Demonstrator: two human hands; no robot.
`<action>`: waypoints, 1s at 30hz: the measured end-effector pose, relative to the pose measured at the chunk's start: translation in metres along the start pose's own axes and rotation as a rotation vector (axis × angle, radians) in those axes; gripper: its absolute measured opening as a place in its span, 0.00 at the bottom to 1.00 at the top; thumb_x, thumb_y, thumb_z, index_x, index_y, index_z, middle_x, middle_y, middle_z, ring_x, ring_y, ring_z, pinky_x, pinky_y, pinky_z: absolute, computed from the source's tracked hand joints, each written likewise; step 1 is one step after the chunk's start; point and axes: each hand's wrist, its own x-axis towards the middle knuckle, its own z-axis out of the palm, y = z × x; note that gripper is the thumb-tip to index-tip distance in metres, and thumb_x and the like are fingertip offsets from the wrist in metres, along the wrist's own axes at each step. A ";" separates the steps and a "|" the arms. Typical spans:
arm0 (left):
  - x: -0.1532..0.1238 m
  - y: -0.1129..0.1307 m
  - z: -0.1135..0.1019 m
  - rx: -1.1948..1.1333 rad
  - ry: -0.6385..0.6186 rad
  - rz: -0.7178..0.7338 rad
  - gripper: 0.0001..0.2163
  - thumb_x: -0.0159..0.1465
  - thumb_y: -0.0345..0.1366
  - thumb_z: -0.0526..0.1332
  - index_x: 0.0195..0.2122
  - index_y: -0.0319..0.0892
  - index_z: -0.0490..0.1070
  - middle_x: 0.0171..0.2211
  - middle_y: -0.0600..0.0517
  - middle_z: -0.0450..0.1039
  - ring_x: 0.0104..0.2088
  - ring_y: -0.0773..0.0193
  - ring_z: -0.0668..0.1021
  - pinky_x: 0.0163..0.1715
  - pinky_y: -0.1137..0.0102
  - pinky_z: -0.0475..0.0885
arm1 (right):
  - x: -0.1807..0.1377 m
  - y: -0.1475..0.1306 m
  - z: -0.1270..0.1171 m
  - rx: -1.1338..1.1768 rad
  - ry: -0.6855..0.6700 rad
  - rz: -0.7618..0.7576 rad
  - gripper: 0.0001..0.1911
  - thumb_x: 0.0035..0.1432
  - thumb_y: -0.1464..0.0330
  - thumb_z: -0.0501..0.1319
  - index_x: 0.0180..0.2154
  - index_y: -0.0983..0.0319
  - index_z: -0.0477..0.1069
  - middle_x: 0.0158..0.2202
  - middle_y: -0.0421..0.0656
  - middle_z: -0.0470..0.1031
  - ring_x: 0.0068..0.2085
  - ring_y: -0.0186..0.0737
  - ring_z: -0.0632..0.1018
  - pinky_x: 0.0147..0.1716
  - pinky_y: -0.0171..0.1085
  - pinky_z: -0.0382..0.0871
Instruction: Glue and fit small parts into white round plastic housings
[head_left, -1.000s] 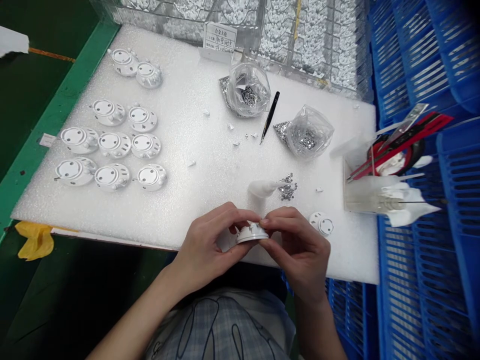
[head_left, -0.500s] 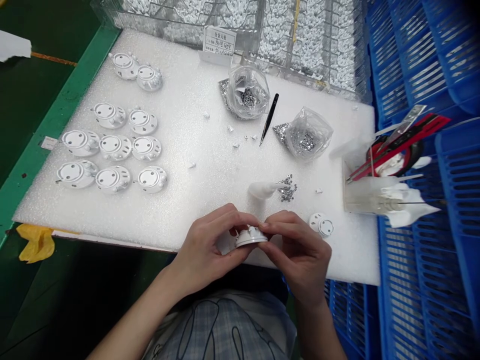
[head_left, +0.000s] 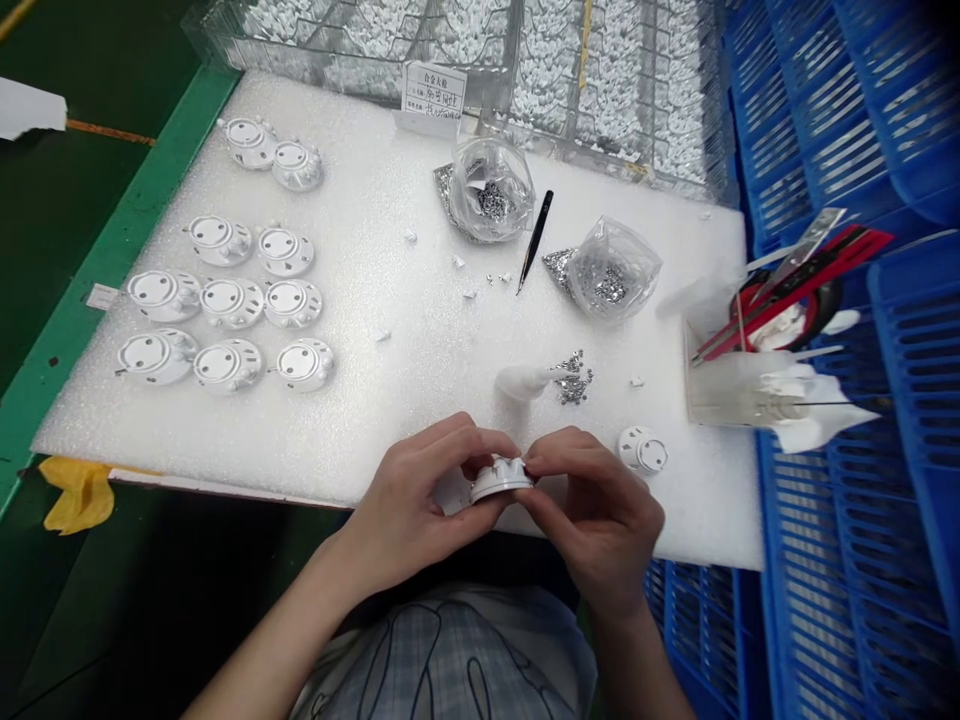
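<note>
Head view looks down on a bench (head_left: 360, 420) topped with white foam, where both hands meet at the near edge. A small white domed part (head_left: 501, 477) is held between them, slightly tilted, its bumpy side up and its flat rim down. The left hand (head_left: 435, 490) is clamped on the part's left side, thumb below and fingers above; the right hand (head_left: 596, 510) pinches the right side between thumb and fingers. Fingertips hide some of the part.

Just beyond the hands, a white bottle (head_left: 521, 384) points its thin nozzle at a pile of small silvery pieces (head_left: 574, 380). Another white part (head_left: 643, 452) lies just right of the right hand. Farther back, black tweezers (head_left: 535, 240) lie between a left plastic bag (head_left: 491, 195) and a right plastic bag (head_left: 615, 270), both containing silvery pieces. Ten similar white parts (head_left: 232, 300) lie grouped at the left. A clear compartmented tray (head_left: 330, 72) of white pieces lines the far edge, with a written card (head_left: 433, 88) at its front. Blue crates (head_left: 825, 520) stand at the right.
</note>
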 end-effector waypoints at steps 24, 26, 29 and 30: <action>-0.001 -0.001 0.001 -0.038 -0.003 0.073 0.15 0.59 0.22 0.63 0.44 0.46 0.74 0.31 0.59 0.69 0.29 0.70 0.72 0.27 0.75 0.64 | -0.004 -0.003 0.003 -0.151 -0.002 -0.206 0.19 0.59 0.82 0.68 0.49 0.61 0.78 0.38 0.43 0.81 0.39 0.38 0.81 0.35 0.38 0.79; -0.001 -0.002 0.001 -0.036 -0.009 0.079 0.15 0.58 0.22 0.63 0.43 0.46 0.74 0.32 0.58 0.69 0.29 0.69 0.73 0.27 0.75 0.65 | -0.004 -0.004 0.004 -0.222 0.003 -0.271 0.18 0.59 0.83 0.67 0.49 0.62 0.78 0.38 0.43 0.81 0.38 0.38 0.81 0.33 0.38 0.80; -0.002 -0.004 0.001 -0.029 -0.007 0.113 0.16 0.58 0.22 0.62 0.44 0.46 0.74 0.32 0.57 0.70 0.29 0.69 0.74 0.27 0.75 0.66 | -0.005 -0.007 0.004 -0.318 0.016 -0.334 0.16 0.59 0.83 0.66 0.47 0.63 0.78 0.36 0.44 0.81 0.37 0.38 0.81 0.33 0.38 0.81; -0.003 -0.004 0.001 -0.030 -0.007 0.120 0.16 0.58 0.22 0.62 0.45 0.46 0.74 0.33 0.57 0.71 0.29 0.69 0.74 0.27 0.75 0.66 | -0.005 -0.007 0.004 -0.339 0.020 -0.351 0.16 0.59 0.84 0.66 0.46 0.64 0.78 0.36 0.44 0.81 0.38 0.38 0.81 0.33 0.37 0.81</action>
